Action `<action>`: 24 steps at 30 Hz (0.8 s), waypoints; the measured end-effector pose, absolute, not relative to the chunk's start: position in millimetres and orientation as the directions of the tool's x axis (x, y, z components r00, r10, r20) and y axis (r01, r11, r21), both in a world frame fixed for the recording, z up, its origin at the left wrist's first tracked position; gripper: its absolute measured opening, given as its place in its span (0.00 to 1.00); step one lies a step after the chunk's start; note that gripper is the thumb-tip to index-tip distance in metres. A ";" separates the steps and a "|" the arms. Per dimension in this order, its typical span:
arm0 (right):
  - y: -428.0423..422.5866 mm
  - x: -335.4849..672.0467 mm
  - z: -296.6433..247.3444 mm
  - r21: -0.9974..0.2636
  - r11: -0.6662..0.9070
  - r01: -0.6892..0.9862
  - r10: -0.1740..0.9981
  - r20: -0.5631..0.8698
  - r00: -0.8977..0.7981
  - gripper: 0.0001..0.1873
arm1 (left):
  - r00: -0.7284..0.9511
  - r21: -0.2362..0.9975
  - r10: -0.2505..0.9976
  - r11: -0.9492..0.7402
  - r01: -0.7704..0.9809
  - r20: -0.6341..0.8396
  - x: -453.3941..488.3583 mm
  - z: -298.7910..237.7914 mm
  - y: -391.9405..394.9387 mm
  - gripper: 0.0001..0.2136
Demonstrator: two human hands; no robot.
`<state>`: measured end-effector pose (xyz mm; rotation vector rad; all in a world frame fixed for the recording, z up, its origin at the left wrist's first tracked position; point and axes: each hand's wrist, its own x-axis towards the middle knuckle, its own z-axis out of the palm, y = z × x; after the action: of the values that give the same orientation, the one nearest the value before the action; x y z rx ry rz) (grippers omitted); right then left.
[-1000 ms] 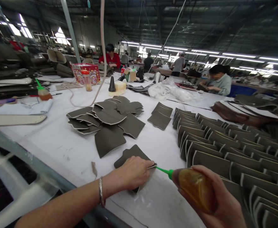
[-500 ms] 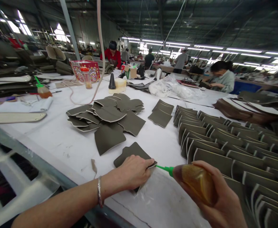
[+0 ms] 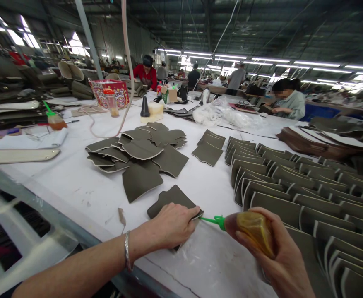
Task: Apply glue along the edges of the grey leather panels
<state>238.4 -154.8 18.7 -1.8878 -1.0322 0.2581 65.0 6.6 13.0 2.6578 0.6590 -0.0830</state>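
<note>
My left hand (image 3: 175, 223) lies on a dark olive leather piece (image 3: 172, 198), its index finger stretched along the right corner. The other fingers curl at the near edge, where the thumb is hidden. In my right hand (image 3: 285, 252) is a squeeze glue bottle (image 3: 254, 231) with amber liquid. Its green nozzle (image 3: 211, 220) points left, the tip at the piece's edge just below my left fingertip. Beyond my hands lies a loose heap of similar pieces (image 3: 142, 149). Rows of overlapping, curved pieces (image 3: 271, 200) stand to the right of my right hand.
A few flat pieces (image 3: 208, 153) lie between heap and rows. Farther back are a second glue bottle (image 3: 55, 118), a red-capped jar (image 3: 111, 103), a black cone (image 3: 144, 106) and crumpled plastic (image 3: 218, 112). A hose (image 3: 127, 62) hangs down to the table. Co-workers sit and stand beyond.
The green nozzle tip has moved slightly left and down along the leather piece's edge, and the bottle looks more squeezed. My left hand keeps its place on the piece.
</note>
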 end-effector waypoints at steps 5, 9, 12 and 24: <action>-158.7 232.3 16.1 -0.856 -0.164 0.490 0.779 0.193 0.597 0.26 | 0.883 0.372 0.441 -0.801 0.468 -0.161 64.6 13.9 6.8 0.23; -159.9 233.0 15.5 -0.844 -0.183 0.504 0.742 0.218 0.635 0.26 | 0.881 0.387 0.441 -0.792 0.472 -0.171 64.4 12.4 7.5 0.22; -161.8 230.7 12.5 -0.867 -0.167 0.469 0.766 0.186 0.615 0.26 | 0.884 0.386 0.439 -0.796 0.466 -0.161 63.9 10.4 7.4 0.23; -170.9 228.6 -3.2 -0.900 -0.134 0.415 0.806 0.145 0.574 0.28 | 0.878 0.368 0.446 -0.798 0.478 -0.173 62.4 9.2 7.3 0.25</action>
<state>228.6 -170.9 -3.2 -1.7551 -1.0108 0.4639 62.4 7.3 9.2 2.6418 0.6800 -0.1084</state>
